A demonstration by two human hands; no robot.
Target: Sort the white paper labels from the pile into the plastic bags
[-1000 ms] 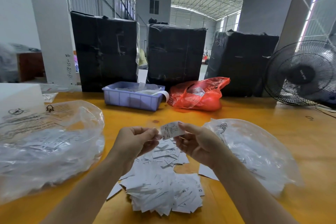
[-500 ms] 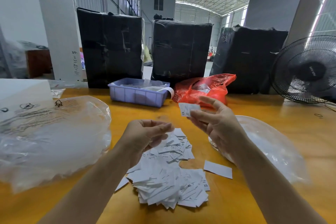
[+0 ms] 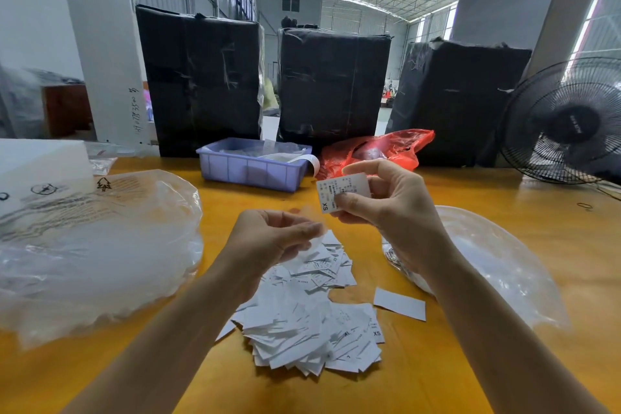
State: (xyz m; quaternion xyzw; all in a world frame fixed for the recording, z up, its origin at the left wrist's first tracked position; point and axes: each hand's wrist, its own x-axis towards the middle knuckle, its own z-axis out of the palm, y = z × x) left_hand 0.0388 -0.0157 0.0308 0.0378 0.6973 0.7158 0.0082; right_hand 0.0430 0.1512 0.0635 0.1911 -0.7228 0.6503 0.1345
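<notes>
A pile of white paper labels (image 3: 312, 319) lies on the yellow table (image 3: 554, 245) in front of me. My right hand (image 3: 396, 212) is raised above the pile and pinches one label (image 3: 342, 191) marked XS, its printed face toward me. Over the pile's far end hovers my left hand (image 3: 279, 239), fingers curled together, with nothing clearly in them. A large clear plastic bag (image 3: 94, 245) lies at the left. A second clear bag (image 3: 487, 262) holding labels lies at the right, partly behind my right forearm. One loose label (image 3: 400, 304) lies beside the pile.
A blue plastic tray (image 3: 252, 168) and a red plastic bag (image 3: 379, 148) sit at the table's back. Behind them stand three black wrapped bales (image 3: 198, 77). A black fan (image 3: 568, 121) stands at the back right, a white block (image 3: 40, 158) at the far left.
My right hand took the label away from my left hand, lifted it up and right, then brought it closer with the print facing me. My left hand stayed above the pile.
</notes>
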